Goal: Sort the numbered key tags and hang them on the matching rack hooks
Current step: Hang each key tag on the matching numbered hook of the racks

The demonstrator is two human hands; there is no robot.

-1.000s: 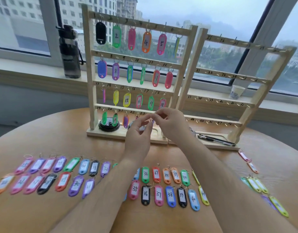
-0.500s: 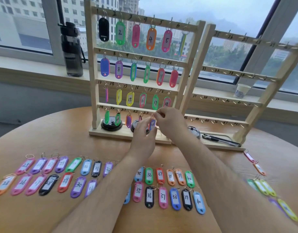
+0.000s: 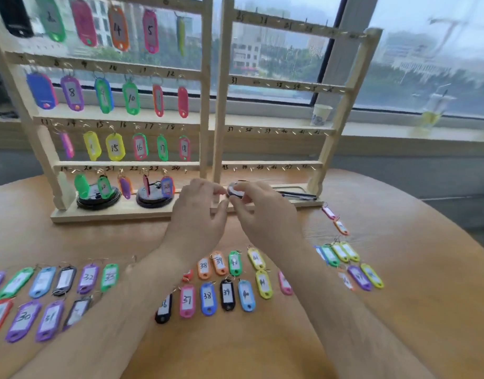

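Note:
Two wooden racks stand side by side. The left rack (image 3: pixel 207 105) carries tags up to a blue and orange tag marked 23 (image 3: pixel 167 186) on its bottom rail, and the hook under 24 (image 3: pixel 185 170) beside it is bare. All hooks of the right rack (image 3: pixel 276 85) are bare. My left hand (image 3: pixel 197 214) and my right hand (image 3: pixel 264 214) hover at the rack bases, fingers loosely curled, with no tag visible in either. Loose tags lie in rows on the table: a purple 30 (image 3: pixel 23 320) at the left, a blue 38 (image 3: pixel 207 298) in the middle, yellow and green ones (image 3: pixel 350 251) at the right.
Two black round lids (image 3: pixel 98 199) (image 3: pixel 153 199) sit on the left rack's base, and a smaller round object (image 3: pixel 235 186) shows just behind my right fingers. Pens (image 3: pixel 299 195) lie on the right rack's base. A paper cup (image 3: pixel 320 114) stands on the windowsill.
Both hands have let go of tag 23, which now hangs on its hook, and have moved right and down toward the rack bases. The camera has come closer.

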